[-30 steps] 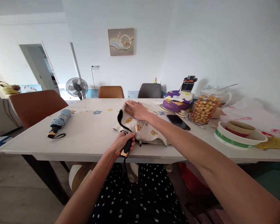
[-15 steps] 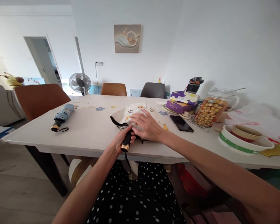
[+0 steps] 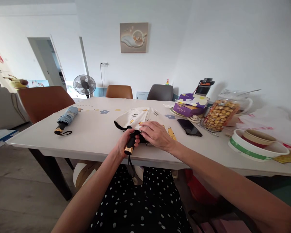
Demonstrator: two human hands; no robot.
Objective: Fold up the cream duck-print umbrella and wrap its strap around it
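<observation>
A cream folding umbrella (image 3: 138, 117) with small orange prints and a black lining lies on the white table (image 3: 94, 136) in front of me. My left hand (image 3: 124, 144) is closed around its black handle with a gold end, near the table's front edge. My right hand (image 3: 155, 134) rests on the umbrella's cloth just beside the handle, fingers bent and pressing the fabric down; whether they pinch it is unclear.
A folded blue umbrella (image 3: 65, 119) lies at the table's left. A black phone (image 3: 189, 127), a purple box (image 3: 188, 108), a jar of snacks (image 3: 218, 114), stacked paper bowls (image 3: 255, 144) and plastic bags stand at the right. Brown chairs (image 3: 42, 102) surround the table.
My right hand has slid from the far end of the cream umbrella's cloth back toward me, ending beside the handle. The left hand has kept its grip on the handle.
</observation>
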